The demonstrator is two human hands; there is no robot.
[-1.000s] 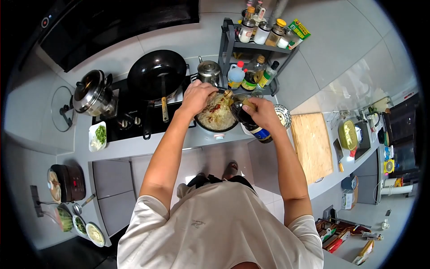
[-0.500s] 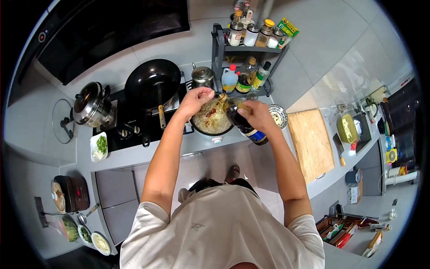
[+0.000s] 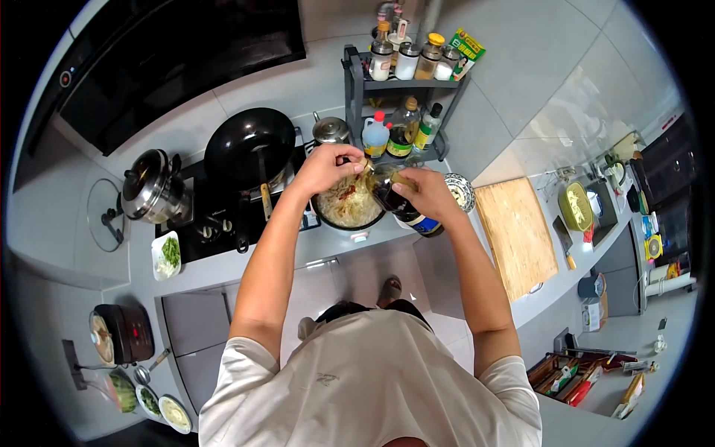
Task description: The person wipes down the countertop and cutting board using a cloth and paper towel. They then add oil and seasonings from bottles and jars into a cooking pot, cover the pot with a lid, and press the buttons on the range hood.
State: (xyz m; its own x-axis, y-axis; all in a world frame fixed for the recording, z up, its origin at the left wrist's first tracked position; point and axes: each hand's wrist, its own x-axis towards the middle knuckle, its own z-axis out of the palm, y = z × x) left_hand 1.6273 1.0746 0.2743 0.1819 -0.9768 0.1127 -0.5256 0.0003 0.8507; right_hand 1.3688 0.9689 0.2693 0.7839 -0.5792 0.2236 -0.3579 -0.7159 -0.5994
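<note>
We see the right hand (image 3: 427,191) wrapped around the middle of a dark glass sauce bottle with a blue and white label (image 3: 402,205), fingers pressed firmly on its body. The bottle is tilted, its neck pointing left and slightly up, its labelled base low beside the wrist. The left hand (image 3: 325,167) meets it at the neck: thumb and fingertips are pinched together on the small yellowish cap end (image 3: 367,165), though we cannot tell whether the cap is on or lifted off.

Directly under both hands sits a dark round bowl of pale shredded food with red flecks (image 3: 348,205), on the grey counter edge (image 3: 223,257). Just right of the bottle hand, partly hidden by it, lies a small patterned blue and white dish (image 3: 462,190). Further right rests a light wooden chopping board (image 3: 518,237).

Just behind the hands stands a grey two-tier metal rack (image 3: 354,89) with bottles and jars on both shelves. Just left of it, behind the cap hand, is a small steel lidded pot (image 3: 331,131). Left of the cap hand a black wok with a wooden-tipped handle (image 3: 249,145) sits on the dark stove, and beyond it a shiny steel pot with a lid (image 3: 153,186). A white rectangular plate of chopped greens (image 3: 165,254) lies near the counter edge, well left of the hands.
</note>
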